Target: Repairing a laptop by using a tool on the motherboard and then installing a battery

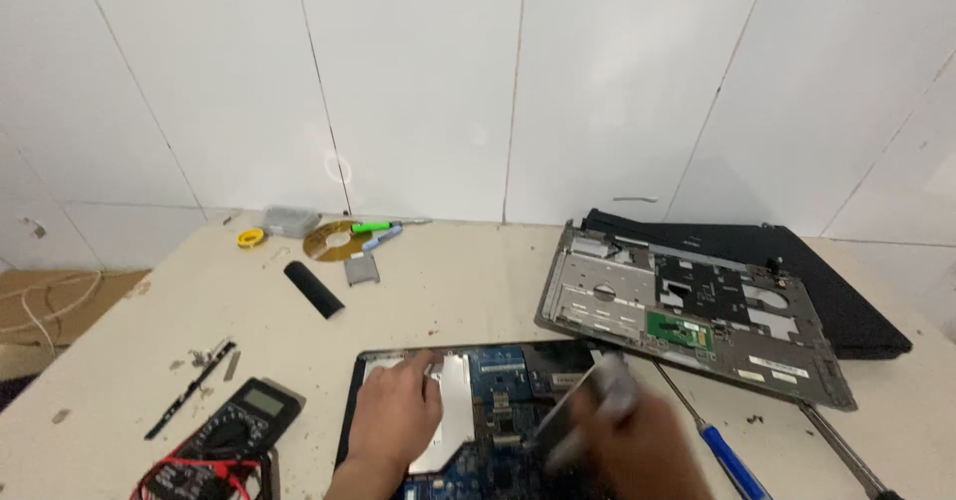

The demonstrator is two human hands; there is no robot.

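Two hands over one opened laptop base at the near table edge. Left hand flat on its silver plate, fingers spread, holding nothing. Right hand blurred, closed on a thin grey part tilted above the blue board, just right of the left hand. One palmrest frame lying far right. Two screwdrivers beside the right hand. One multimeter at left. One disc far back

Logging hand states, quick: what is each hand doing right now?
Left hand: open, flat on the opened laptop base.
Right hand: blurred, closed on a thin grey flat part.
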